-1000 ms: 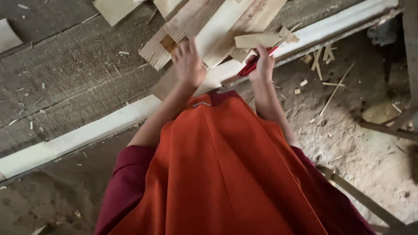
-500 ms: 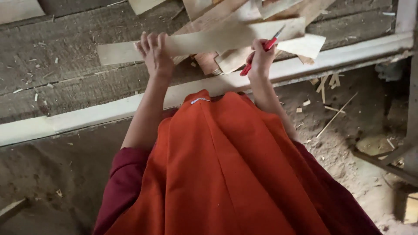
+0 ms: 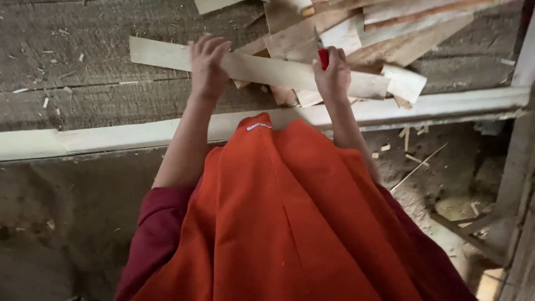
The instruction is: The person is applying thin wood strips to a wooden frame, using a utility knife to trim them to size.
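Note:
A long thin pale wood strip [image 3: 267,69] lies crosswise on the grey plank bench [image 3: 67,106]. My left hand [image 3: 207,60] presses down on the strip near its left third, fingers curled over its far edge. My right hand [image 3: 333,75] rests on the strip further right and is closed around a red-handled knife [image 3: 322,54], whose blade points away from me over the wood. An orange cloth [image 3: 290,223] covers my front below the arms.
A heap of thin wood offcuts [image 3: 390,28] lies behind and right of the strip. A pale beam [image 3: 111,139] runs along the bench's near edge. The dirt floor at right holds splinters and a stick [image 3: 418,167].
The strip has been pulled down from the heap and laid flat across the bench. My left hand slid right along it. The knife hand now sits on the strip.

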